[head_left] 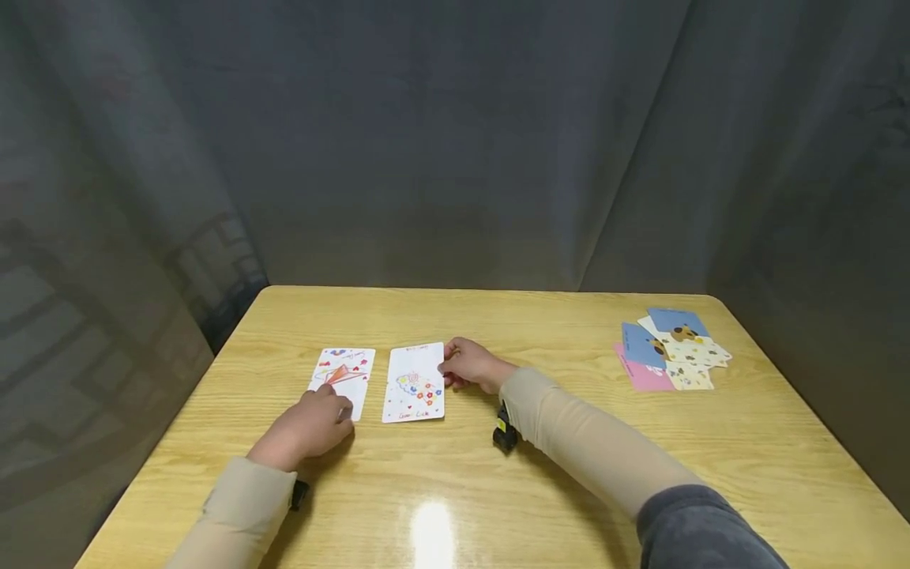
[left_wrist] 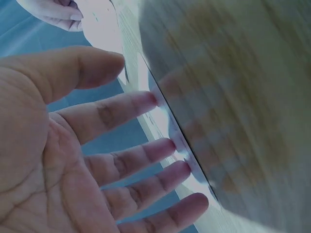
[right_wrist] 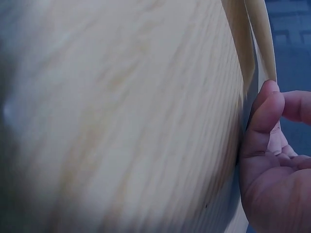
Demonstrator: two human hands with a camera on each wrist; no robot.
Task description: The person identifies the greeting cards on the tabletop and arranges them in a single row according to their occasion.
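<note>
Two white cards with coloured drawings lie side by side on the wooden table (head_left: 540,332). My left hand (head_left: 313,423) rests its straight fingertips (left_wrist: 150,99) on the near end of the left card (head_left: 343,370); its palm is open. My right hand (head_left: 465,365) sits at the right edge of the right card (head_left: 415,382). Its thumb (right_wrist: 265,111) touches that edge, and its other fingers are loosely curled above the table. Both cards lie flat. The left wrist view also catches the right hand (left_wrist: 53,14) at the top left.
A loose pile of blue, pink and cream picture cards (head_left: 671,348) lies near the table's far right corner. Grey curtains close in the table at the back and sides. Bare wood stretches between the two cards and the pile.
</note>
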